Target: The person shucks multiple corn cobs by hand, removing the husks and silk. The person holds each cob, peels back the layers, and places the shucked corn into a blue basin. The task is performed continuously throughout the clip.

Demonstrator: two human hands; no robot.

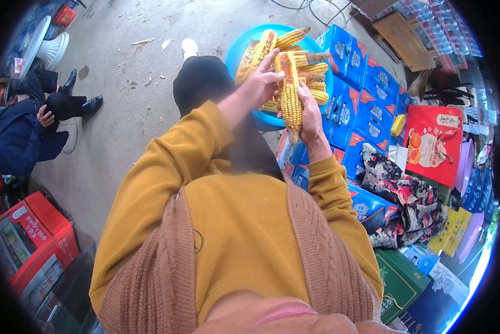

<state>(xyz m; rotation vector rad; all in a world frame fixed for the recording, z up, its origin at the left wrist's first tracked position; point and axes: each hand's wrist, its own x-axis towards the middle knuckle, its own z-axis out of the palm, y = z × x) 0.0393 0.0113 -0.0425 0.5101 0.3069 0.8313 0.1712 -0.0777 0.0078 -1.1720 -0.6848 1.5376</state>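
My right hand [310, 110] is wrapped around the lower part of an ear of corn [291, 98], its pointed tip towards me. A strip of kernels is gone near the ear's upper end, baring the reddish cob. My left hand [256, 87] grips that upper end from the left, thumb on the cob's edge and index finger near the top. Beneath both hands is a blue round basin [238, 44] holding several ears of yellow corn [292, 38], some partly stripped, and loose kernels [245, 62] on its left side. My left hand's lower fingers are partly hidden.
Stacked blue cartons [373, 108] stand right of the basin, with a red box [433, 144] and floral cloth [404, 200] beyond. Another person [20, 129] sits at far left, near a white pedestal table [51, 50]. Red cartons [33, 238] stand lower left. Scraps [143, 41] dot the concrete floor.
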